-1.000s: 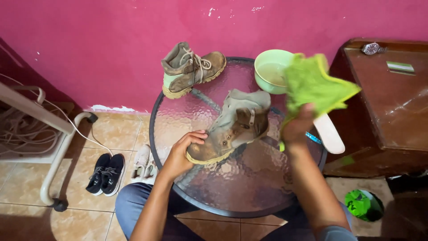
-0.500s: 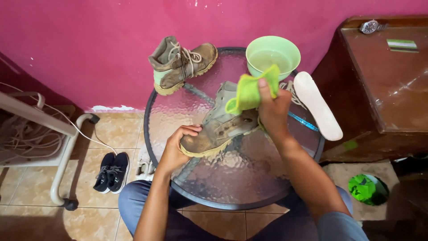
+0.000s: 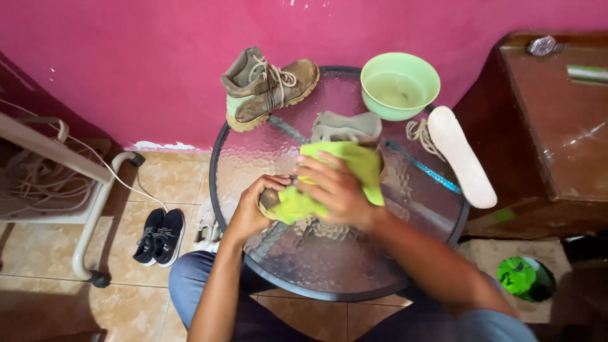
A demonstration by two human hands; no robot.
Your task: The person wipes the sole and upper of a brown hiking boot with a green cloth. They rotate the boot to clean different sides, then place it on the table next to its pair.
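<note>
Left hand (image 3: pixel 253 212) steadies boot (image 3: pixel 345 128); right hand (image 3: pixel 335 190) presses cloth (image 3: pixel 354 166) mid-table (image 3: pixel 329 266).

Textured glass tabletop (image 3: pixel 329 253) (glossy); soft cloth (image 3: pixel 354 168); scuffed matt boot (image 3: pixel 269 85).

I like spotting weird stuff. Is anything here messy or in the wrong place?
Yes. Muddy boots sit on the glass table: one dirty boot stands by the green bowl, and its insole and a lace lie loose. The right hand presses a green cloth on another boot.
</note>
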